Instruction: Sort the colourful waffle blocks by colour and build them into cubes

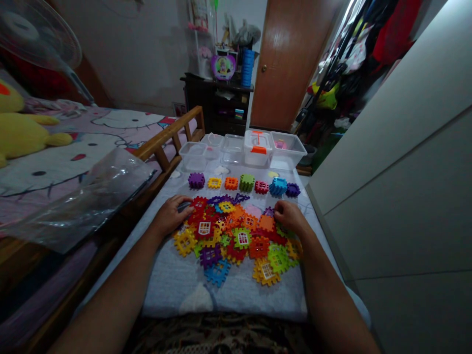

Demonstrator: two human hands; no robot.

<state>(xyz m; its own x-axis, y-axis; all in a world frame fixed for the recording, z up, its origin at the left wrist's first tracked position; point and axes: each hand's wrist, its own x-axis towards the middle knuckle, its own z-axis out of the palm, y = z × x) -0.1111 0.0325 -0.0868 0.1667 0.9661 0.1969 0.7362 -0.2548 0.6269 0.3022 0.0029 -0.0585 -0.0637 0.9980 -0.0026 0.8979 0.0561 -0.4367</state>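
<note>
A pile of colourful plastic tiles with notched edges (242, 238) lies spread over the cloth-covered table (177, 290). At the pile's left edge is my left hand (171, 214), fingers apart and nearest to red tiles (199, 202); it holds nothing that I can see. My right hand (288, 215) is at the right edge, its fingertips closed on a small purple tile (269, 212). Behind the pile, stacks of tiles stand in a row by colour, among them a purple stack (196, 180), a green stack (247, 182) and a blue stack (278, 186).
Clear plastic boxes (287, 147) and a lidded box with orange clips (257, 153) stand at the table's far end. A wooden rail (162, 140) and a plastic bag (88, 196) lie along the left. A white cabinet (398, 162) borders the right side.
</note>
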